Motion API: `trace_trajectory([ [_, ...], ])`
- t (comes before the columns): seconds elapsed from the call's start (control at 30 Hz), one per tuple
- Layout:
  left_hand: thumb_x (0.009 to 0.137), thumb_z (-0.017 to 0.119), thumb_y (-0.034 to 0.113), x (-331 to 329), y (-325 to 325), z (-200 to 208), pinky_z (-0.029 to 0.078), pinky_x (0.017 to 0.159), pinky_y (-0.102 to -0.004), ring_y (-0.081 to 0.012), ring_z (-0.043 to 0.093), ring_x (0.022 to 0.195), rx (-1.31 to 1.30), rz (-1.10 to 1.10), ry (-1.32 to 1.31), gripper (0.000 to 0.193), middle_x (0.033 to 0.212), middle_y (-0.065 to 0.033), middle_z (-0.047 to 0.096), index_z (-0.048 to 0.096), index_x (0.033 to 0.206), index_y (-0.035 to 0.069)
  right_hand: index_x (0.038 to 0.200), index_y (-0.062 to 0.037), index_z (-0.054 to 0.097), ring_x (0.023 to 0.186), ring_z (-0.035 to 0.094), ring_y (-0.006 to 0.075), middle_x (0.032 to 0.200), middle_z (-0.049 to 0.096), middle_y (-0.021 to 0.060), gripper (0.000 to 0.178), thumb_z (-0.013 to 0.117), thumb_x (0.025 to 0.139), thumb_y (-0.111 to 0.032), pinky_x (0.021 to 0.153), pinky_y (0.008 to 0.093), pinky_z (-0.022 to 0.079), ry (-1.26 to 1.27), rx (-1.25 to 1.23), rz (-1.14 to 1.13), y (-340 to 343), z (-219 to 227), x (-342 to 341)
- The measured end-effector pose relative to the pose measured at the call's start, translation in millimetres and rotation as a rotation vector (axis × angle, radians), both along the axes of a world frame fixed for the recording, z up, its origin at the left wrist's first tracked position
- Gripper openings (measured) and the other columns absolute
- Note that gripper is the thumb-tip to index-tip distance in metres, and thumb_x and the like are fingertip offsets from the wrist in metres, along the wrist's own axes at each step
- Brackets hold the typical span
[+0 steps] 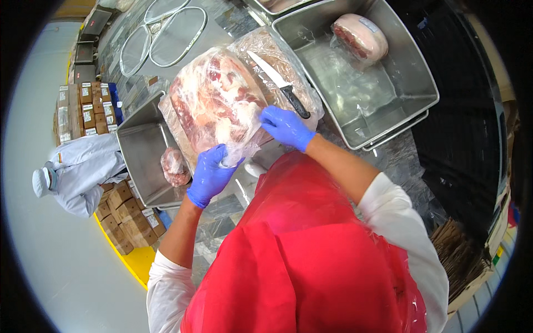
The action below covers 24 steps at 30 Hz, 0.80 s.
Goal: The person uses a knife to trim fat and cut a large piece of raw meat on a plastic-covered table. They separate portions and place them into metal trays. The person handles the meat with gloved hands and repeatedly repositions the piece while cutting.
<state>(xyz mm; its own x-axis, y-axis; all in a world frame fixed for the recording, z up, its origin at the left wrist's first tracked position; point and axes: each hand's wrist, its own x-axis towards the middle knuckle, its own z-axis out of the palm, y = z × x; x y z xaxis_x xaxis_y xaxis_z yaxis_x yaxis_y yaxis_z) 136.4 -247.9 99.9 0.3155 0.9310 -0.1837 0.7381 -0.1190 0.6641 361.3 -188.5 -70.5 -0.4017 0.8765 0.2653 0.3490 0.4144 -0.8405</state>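
A large slab of raw meat (pixel 214 97) in clear plastic wrap lies in front of me on a plastic-covered surface (pixel 311 83). At its near edge, my left hand (pixel 212 173), in a blue glove, is closed on the gathered plastic wrap (pixel 236 152). My right hand (pixel 286 126), gloved alike, pinches the wrap at the slab's near right corner. A knife (pixel 280 80) with a black handle rests just beyond my right hand, its pale blade pointing away to the left. Neither hand touches it.
On the right stands a metal tub (pixel 361 130) holding a wrapped piece of meat (pixel 360 40). Another metal tub (pixel 145 191), at the left, contains a smaller wrapped piece (pixel 175 166). White-rimmed hoops (pixel 177 39) lie at the far side. A person (pixel 83 169) in white stands by stacked cardboard boxes (pixel 130 219).
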Motion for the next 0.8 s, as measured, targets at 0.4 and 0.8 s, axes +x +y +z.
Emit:
trace_trajectory([
  [0.4,0.078,0.072,0.005,-1.1,-21.2,28.2,0.049,0.075,-0.0429,-0.0351,0.061,0.086,0.034,-0.283,0.091,0.029,0.093,-0.0131,0.059,0.075,0.107,0.011,0.092,-0.0045,0.064,0.081,0.067,0.0403,0.087,0.068,0.0203,0.032,0.064,0.095,-0.037,0.075,0.0488,0.053,-0.105,-0.286,-0.055,-13.1,-1.2,6.0],
  [0.8,0.074,0.073,0.008,-29.1,-79.5,-17.0,0.051,0.083,-0.0452,-0.0366,0.061,0.095,0.006,-0.234,0.223,0.029,0.104,-0.0135,0.063,0.071,0.103,0.007,0.119,0.0009,0.061,0.096,0.068,0.0433,0.104,0.071,0.0263,0.054,0.071,0.088,-0.042,0.09,0.0454,0.053,0.055,-0.398,-0.501,14.8,-32.6,5.9],
])
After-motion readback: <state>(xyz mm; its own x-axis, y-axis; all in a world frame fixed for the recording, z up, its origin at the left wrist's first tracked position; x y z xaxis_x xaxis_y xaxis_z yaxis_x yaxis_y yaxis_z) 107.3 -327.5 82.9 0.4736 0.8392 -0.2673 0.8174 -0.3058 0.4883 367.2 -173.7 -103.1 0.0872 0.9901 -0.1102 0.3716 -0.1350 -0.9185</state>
